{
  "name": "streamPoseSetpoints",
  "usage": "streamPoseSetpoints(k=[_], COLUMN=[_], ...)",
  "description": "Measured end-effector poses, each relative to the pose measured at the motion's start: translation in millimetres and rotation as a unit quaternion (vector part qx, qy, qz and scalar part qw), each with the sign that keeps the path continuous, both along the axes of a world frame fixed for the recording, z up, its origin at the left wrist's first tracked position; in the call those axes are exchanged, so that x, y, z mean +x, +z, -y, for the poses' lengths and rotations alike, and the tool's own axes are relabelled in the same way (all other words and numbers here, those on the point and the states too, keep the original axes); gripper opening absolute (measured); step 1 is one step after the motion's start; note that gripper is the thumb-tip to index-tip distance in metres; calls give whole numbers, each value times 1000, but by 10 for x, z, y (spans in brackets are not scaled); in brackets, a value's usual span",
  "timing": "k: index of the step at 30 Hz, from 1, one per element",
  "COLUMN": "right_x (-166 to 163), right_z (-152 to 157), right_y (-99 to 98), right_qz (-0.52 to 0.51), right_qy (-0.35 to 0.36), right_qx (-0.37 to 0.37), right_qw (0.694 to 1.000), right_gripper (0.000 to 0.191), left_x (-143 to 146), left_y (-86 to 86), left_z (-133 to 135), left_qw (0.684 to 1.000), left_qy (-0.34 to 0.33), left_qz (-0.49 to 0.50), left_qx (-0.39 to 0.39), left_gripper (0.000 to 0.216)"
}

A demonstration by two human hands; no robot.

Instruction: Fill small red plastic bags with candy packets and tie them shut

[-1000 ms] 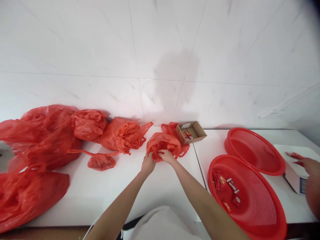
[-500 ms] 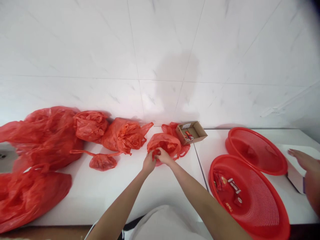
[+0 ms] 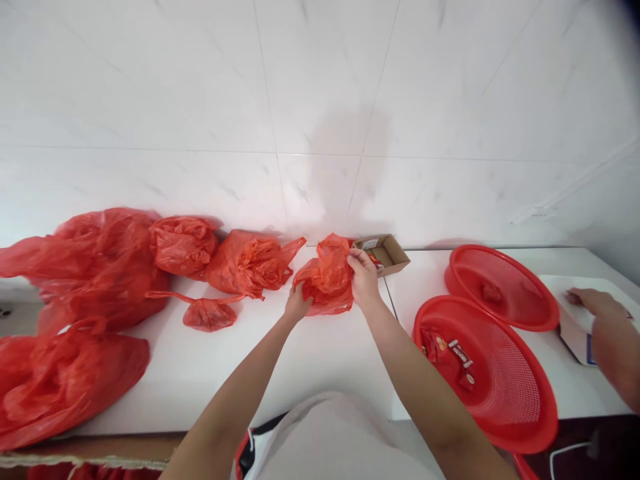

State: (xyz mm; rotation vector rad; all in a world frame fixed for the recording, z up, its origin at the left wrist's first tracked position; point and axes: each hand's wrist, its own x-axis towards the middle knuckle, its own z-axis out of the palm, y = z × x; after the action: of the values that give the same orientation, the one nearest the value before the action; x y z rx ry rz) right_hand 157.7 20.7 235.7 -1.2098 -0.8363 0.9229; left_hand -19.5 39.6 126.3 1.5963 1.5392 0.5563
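Note:
A small red plastic bag (image 3: 325,280) is lifted a little off the white counter (image 3: 310,360), held between both my hands. My left hand (image 3: 297,305) pinches its lower left edge. My right hand (image 3: 363,279) grips its upper right side, fingers closed on the plastic. Just behind my right hand sits a small open cardboard box (image 3: 383,251) with a few red packets inside.
Several filled red bags (image 3: 100,267) crowd the left of the counter by the wall. Two red mesh baskets (image 3: 495,393) stand at right; the near one holds several red packets. Another person's hand (image 3: 597,303) rests on a white scale (image 3: 575,327) at far right.
Both my hands have raised the small red bag off the counter, my right hand moving up and right toward the box. The other person's hand has come down onto the scale.

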Motion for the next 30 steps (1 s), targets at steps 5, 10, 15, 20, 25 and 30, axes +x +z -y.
streamPoseSetpoints(k=[5, 10, 15, 20, 25, 30], right_x=[206, 228, 0, -9, 253, 532], right_z=[313, 663, 946, 1120, 1222, 1341], right_y=[135, 71, -34, -125, -111, 3], right_qz=[-104, -178, -215, -231, -278, -194], right_qy=[-46, -75, -66, -94, -134, -39], right_qx=[-1, -26, -56, -75, -54, -88], right_qw=[993, 981, 973, 966, 950, 976], right_gripper=[23, 24, 24, 21, 14, 7], left_x=[46, 58, 109, -24, -231, -310], left_y=[256, 665, 805, 643, 526, 453], left_z=[68, 456, 1010, 1290, 1278, 1300], left_qw=[998, 988, 948, 938, 932, 933], left_qy=[13, 9, -134, -50, 26, 85], left_qz=[-21, 48, 284, 300, 307, 295], left_qx=[61, 143, -51, -168, -193, -190], left_gripper=[39, 28, 48, 33, 36, 37])
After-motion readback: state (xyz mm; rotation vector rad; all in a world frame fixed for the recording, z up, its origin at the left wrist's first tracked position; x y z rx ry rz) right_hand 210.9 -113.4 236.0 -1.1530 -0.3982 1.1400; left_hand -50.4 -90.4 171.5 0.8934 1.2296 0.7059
